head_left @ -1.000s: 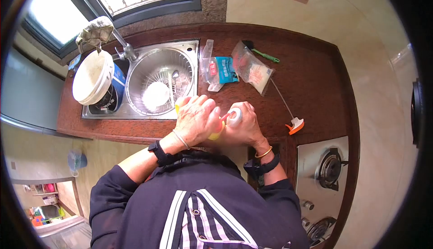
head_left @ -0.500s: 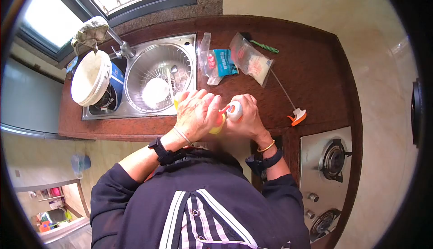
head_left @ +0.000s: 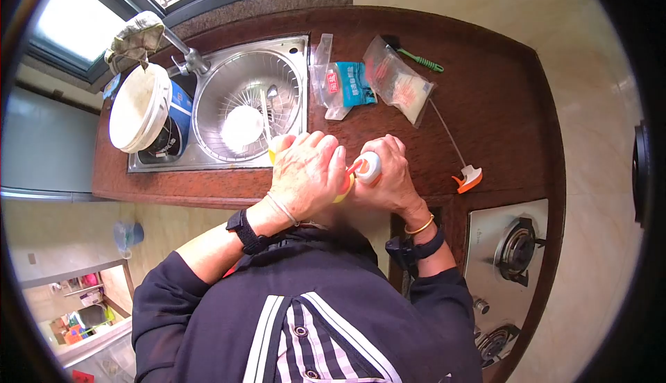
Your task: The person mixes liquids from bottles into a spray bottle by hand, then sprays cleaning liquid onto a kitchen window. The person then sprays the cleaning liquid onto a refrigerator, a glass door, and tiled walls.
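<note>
My left hand [head_left: 305, 173] is wrapped round a yellow bottle [head_left: 346, 190], mostly hidden by the fingers. Its red nozzle [head_left: 353, 168] points right, at the mouth of a white bottle [head_left: 371, 166]. That white bottle has no cap on and sits in the closed grip of my right hand [head_left: 395, 178]. Both hands are above the counter's front edge, close together. To the right, a white and orange spray head [head_left: 470, 180] lies on the counter with its long thin tube [head_left: 448, 130] stretching back toward the plastic bags.
Behind my hands lie a blue packet [head_left: 356, 84], a clear bag of white contents [head_left: 408, 91] and a green-handled brush [head_left: 423, 60]. At left are the steel sink [head_left: 302, 78] and a white bucket [head_left: 139, 109] under the tap. A gas stove [head_left: 485, 244] is at right.
My right hand has shifted slightly right with the white bottle, and more of the red nozzle shows. The view has tilted a little, so the counter things sit higher and further right.
</note>
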### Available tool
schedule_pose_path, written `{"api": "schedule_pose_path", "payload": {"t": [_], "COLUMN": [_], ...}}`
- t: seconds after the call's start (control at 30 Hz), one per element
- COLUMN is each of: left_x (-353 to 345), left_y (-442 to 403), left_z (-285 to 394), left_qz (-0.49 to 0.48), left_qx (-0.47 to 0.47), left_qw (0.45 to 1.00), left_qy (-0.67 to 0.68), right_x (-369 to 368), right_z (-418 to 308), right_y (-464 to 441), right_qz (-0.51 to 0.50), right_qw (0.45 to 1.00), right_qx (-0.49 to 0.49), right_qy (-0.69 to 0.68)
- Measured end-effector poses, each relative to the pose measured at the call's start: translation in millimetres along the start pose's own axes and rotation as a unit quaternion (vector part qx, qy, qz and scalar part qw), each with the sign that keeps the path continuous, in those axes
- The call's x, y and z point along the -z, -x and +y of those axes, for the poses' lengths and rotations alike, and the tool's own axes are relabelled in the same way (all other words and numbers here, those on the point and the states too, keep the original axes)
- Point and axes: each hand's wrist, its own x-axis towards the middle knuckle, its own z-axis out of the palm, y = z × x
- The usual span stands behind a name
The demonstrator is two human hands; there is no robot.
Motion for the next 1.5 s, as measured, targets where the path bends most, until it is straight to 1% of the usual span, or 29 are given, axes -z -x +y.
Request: {"api": "schedule_pose_path", "payload": {"t": [0.23,0.4,0.57,0.67,0.77,0.87,0.97,1.17,1.27,1.37,1.47,1.5], "left_x": [-0.6,-2.2,0.0,5.7,0.6,0.8,-1.3,-2.1,1.9,7.1,6.6,7.2], "left_y": [-1.9,2.9,10.1,12.2,15.1,16.2,16.2,10.8,12.4,9.1,7.4,7.0], "left_z": [2.0,-2.6,-8.1,-6.6,-12.1,-12.3,-9.9,-6.4,-7.6,-5.8,-3.5,-2.4], "left_qz": [-0.015,-0.011,-0.022,0.002,0.032,0.040,0.028,0.030,-0.001,-0.056,-0.049,-0.061], "left_qx": [-0.004,-0.022,-0.048,-0.086,-0.132,-0.132,-0.063,-0.036,-0.048,-0.035,-0.026,-0.025], "left_qw": [0.999,0.999,0.998,0.996,0.988,0.989,0.998,0.999,0.999,0.998,0.998,0.997], "left_qy": [-0.028,-0.020,-0.020,-0.018,-0.068,-0.059,-0.013,-0.019,-0.019,-0.023,-0.018,-0.029], "right_x": [2.0,0.0,-9.6,-16.1,-14.7,-14.6,-9.9,-8.3,-7.4,-8.5,-8.0,-6.7], "right_z": [-2.8,-2.5,-4.3,-3.3,-7.0,-4.2,-5.3,-5.5,-4.0,2.7,5.5,5.4], "right_y": [-0.9,0.6,14.0,23.3,24.7,23.5,20.4,12.1,9.1,8.0,5.8,4.5], "right_qz": [-0.011,0.019,0.036,0.025,0.012,0.025,0.024,0.012,0.006,0.004,-0.002,-0.005], "right_qw": [1.000,0.998,0.999,0.998,0.998,0.999,0.999,0.999,1.000,1.000,1.000,1.000], "right_qx": [0.023,0.043,-0.011,-0.047,-0.057,-0.035,-0.027,-0.016,-0.015,-0.003,0.008,0.012], "right_qy": [0.012,0.032,0.003,-0.022,-0.016,0.010,0.020,0.027,0.022,0.017,0.013,0.013]}}
